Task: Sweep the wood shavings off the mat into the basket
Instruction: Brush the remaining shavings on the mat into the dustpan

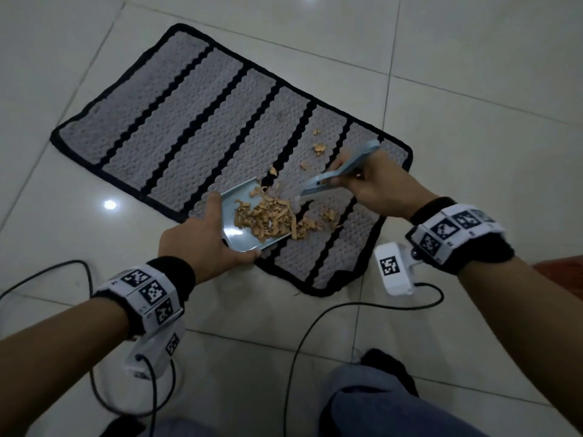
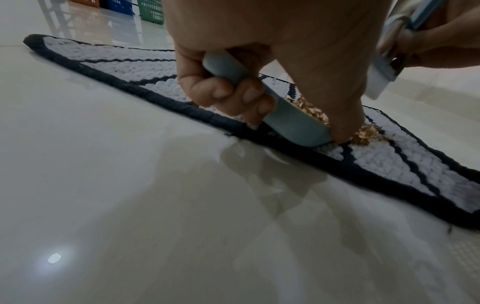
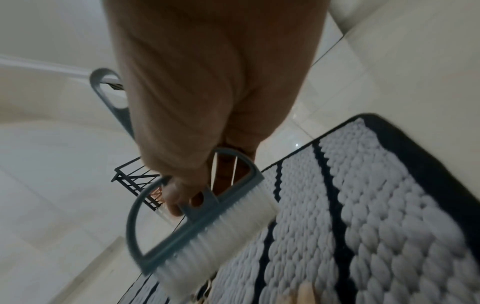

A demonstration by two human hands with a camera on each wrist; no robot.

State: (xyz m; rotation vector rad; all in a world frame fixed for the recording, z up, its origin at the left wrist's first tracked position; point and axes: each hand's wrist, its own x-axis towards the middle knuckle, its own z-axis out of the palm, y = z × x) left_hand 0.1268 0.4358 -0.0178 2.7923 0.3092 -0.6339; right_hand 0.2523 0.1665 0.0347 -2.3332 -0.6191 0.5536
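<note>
A grey mat [image 1: 195, 121] with black stripes lies on the tiled floor. My left hand [image 1: 202, 241] grips a light blue dustpan [image 1: 239, 234] that rests on the mat's near edge, seen from behind as the dustpan [image 2: 293, 123] in the left wrist view. A heap of tan wood shavings [image 1: 268, 216] fills the pan and spills past its lip. Loose shavings [image 1: 318, 148] lie farther out on the mat. My right hand [image 1: 375, 181] holds a small blue brush [image 1: 340, 171], its white bristles [image 3: 223, 230] just above the mat [image 3: 389, 205] beside the pan.
Coloured plastic baskets [image 2: 152, 11] stand far off on the floor in the left wrist view. A black wire rack [image 3: 135, 179] shows beyond the mat. Black cables [image 1: 315, 335] trail over the tiles near my knees. A reddish object [image 1: 564, 272] sits at the right edge.
</note>
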